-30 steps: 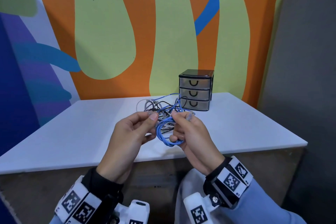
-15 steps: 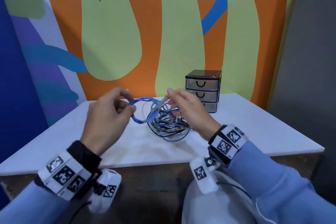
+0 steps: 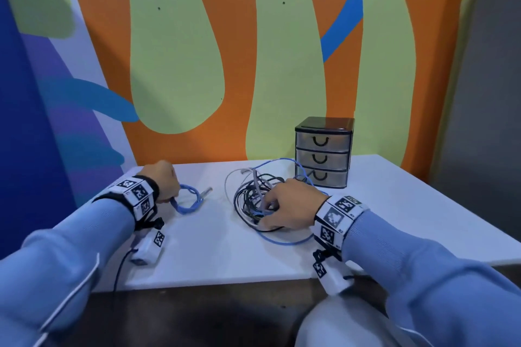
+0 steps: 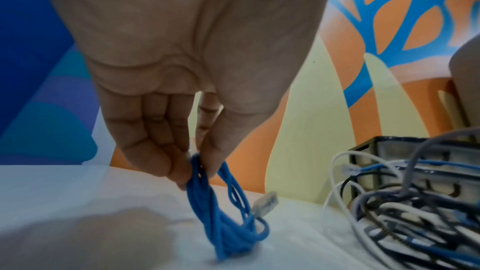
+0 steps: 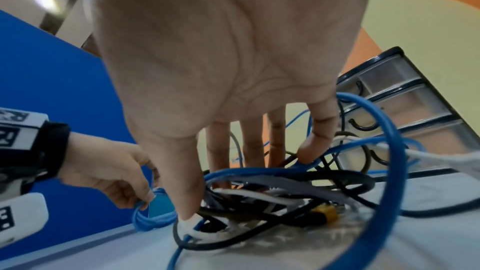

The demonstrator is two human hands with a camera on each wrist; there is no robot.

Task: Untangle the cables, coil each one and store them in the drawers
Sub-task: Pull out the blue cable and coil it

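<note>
The left hand (image 3: 163, 182) is pinching the coiled blue cable (image 3: 187, 200), hanging at its four o'clock; the right hand (image 3: 293, 205) is reaching spread-fingered into the tangle (image 3: 253, 191).

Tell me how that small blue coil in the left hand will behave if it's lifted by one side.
The blue coil is thin looped cable pinched by the left hand, so it will probably sag and feel light. No tie is visible around it, so its loops may spring apart. Its clear plug sticks out and could snag the tangled pile.
</note>
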